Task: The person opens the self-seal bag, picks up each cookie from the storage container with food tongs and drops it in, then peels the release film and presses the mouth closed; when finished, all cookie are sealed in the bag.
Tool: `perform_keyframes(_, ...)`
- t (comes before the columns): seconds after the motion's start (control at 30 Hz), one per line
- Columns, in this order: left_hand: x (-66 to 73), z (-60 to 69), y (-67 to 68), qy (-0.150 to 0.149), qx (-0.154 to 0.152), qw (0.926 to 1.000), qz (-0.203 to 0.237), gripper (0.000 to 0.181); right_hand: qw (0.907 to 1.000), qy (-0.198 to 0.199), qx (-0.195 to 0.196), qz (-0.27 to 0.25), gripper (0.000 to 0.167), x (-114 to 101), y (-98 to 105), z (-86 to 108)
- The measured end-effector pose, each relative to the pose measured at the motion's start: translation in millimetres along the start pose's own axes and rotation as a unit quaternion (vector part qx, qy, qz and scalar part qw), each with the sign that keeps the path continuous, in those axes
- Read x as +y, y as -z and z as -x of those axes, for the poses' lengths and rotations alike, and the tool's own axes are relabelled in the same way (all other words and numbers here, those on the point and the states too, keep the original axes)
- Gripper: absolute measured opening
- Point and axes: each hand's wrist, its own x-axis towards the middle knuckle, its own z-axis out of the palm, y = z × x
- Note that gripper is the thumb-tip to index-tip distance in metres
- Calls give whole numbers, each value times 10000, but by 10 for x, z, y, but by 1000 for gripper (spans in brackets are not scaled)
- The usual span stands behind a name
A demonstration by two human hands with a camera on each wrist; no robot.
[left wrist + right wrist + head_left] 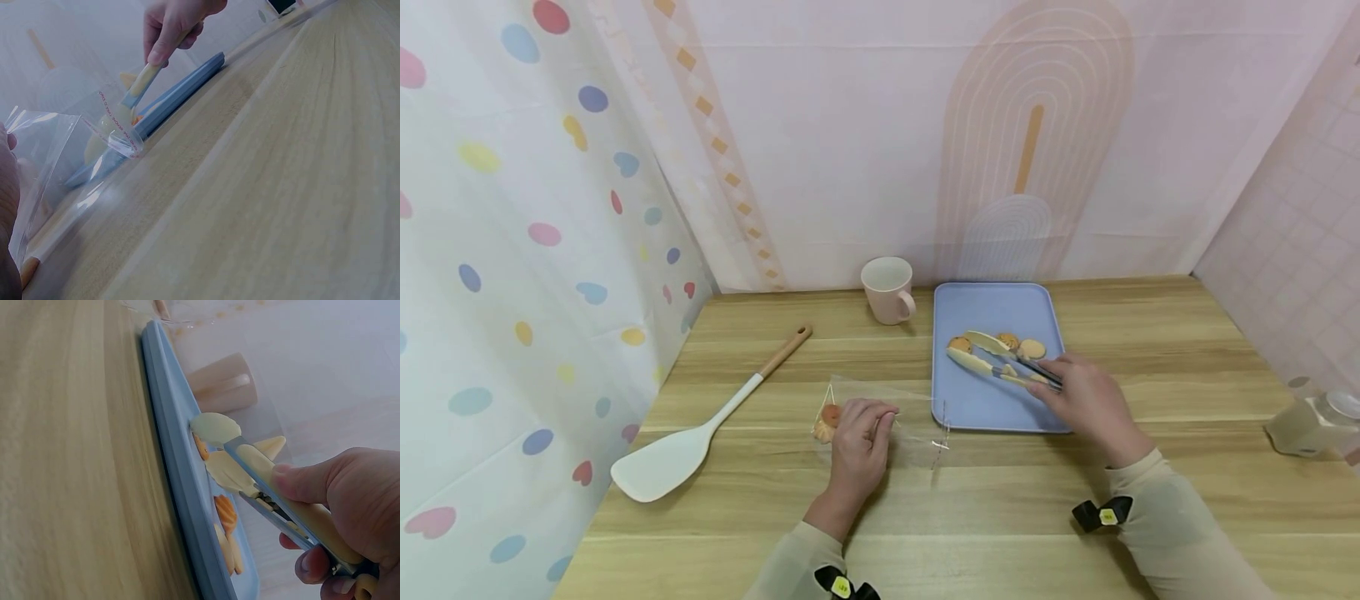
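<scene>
My left hand (861, 446) pinches the upper side of a clear plastic bag (917, 450) lying on the table. A couple of cookies (824, 423) show at the bag's left end, and its mouth points right toward the tray. With my right hand (1093, 404) I grip a pair of cream-tipped tongs (970, 361) over the blue tray (977, 408). The tongs' heads are spread apart around a round cookie (959, 343); whether they touch it I cannot tell. Several other cookies (1032, 349) lie to its right, partly behind the tongs, including a ridged orange one (225, 514).
A pale pink mug (886, 292) stands at the back, left of the tray. On the left lies a white spatula (662, 462) with a wooden handle. A jar (1311, 425) is at the far right. Patterned cloths hang behind and on both sides.
</scene>
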Motion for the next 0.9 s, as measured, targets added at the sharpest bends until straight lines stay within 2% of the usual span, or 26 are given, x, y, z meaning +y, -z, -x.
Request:
perform_keyframes(0.5, 16, -5, 3, 17, 16, 10000, 46, 7, 9999, 148, 70, 19, 43, -35, 18, 29)
perform_keyframes(0.9, 23, -9, 21, 50, 12, 10000, -8, 8, 9997, -14, -146, -212, 47, -17, 127, 121)
